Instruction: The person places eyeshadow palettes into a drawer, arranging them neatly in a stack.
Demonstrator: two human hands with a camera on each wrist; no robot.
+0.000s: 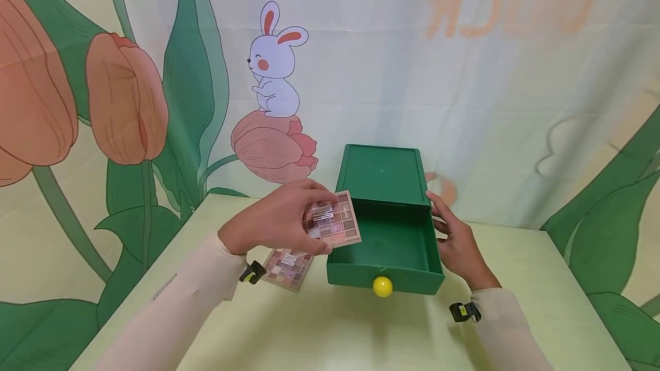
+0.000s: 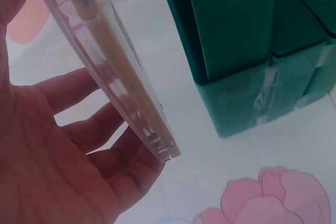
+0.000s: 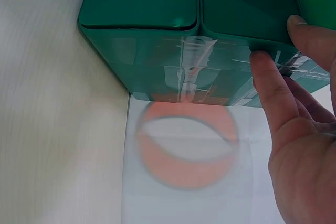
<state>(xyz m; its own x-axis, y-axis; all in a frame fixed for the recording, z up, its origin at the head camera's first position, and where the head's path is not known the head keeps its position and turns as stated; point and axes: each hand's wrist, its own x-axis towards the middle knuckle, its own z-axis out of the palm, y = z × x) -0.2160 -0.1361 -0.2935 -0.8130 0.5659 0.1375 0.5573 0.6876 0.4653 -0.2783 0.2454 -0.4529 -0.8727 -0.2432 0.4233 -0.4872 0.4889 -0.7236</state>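
Note:
My left hand (image 1: 286,216) grips an eyeshadow palette (image 1: 344,219), thumb below and fingers above in the head view. The palette is tilted, just over the left edge of a pulled-out green drawer (image 1: 384,239) with a yellow knob (image 1: 382,287). In the left wrist view, the clear edge of the palette (image 2: 113,66) shows between thumb and fingers. My right hand (image 1: 456,245) rests against the right side of the green drawer cabinet (image 1: 381,173). The right wrist view has its fingertips (image 3: 260,59) touching the taped side, fingers fairly straight.
A second eyeshadow palette (image 1: 289,271) lies on the pale table (image 1: 247,331), left of the drawer and partly under my left hand. Behind the cabinet hangs a cloth (image 1: 371,73) printed with tulips and a rabbit. Clear tape (image 3: 199,66) runs along the cabinet's side.

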